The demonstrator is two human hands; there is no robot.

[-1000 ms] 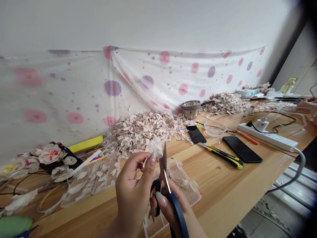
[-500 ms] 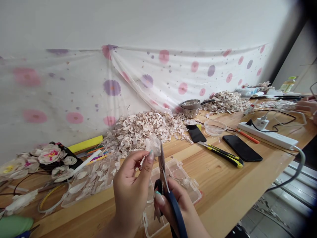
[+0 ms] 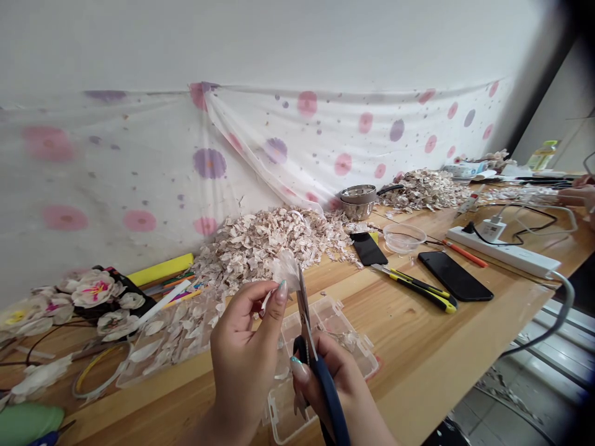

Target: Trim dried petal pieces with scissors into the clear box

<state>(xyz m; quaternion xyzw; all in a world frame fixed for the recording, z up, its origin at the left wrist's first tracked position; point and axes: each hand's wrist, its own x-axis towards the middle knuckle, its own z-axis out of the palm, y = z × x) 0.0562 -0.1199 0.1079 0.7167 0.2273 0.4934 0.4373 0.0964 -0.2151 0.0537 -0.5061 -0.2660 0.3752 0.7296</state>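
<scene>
Between thumb and fingers, my left hand [image 3: 251,341] pinches a thin, pale, translucent petal-like piece [image 3: 286,271]. My right hand [image 3: 332,384] grips dark blue-handled scissors [image 3: 304,316], whose blades point up along the right edge of that piece. The blades look closed or nearly so. Below both hands lies a clear plastic compartment box [image 3: 367,359], partly hidden by them. Behind is a big heap of similar pale flakes [image 3: 260,241]. A clear tray [image 3: 134,375] with larger pale pieces sits to the left.
Rightward lie a yellow-black utility knife [image 3: 418,288], two phones, one being a black phone [image 3: 455,275], a clear dish [image 3: 404,238] and a power strip [image 3: 506,251]. Metal bowls [image 3: 357,201] stand behind. Finished-looking flowers [image 3: 95,288] are at left. Another person's hand [image 3: 579,195] shows at far right.
Both hands stay nearly in place. The scissor blades have shifted slightly left against the pale piece; the view has moved a little.
</scene>
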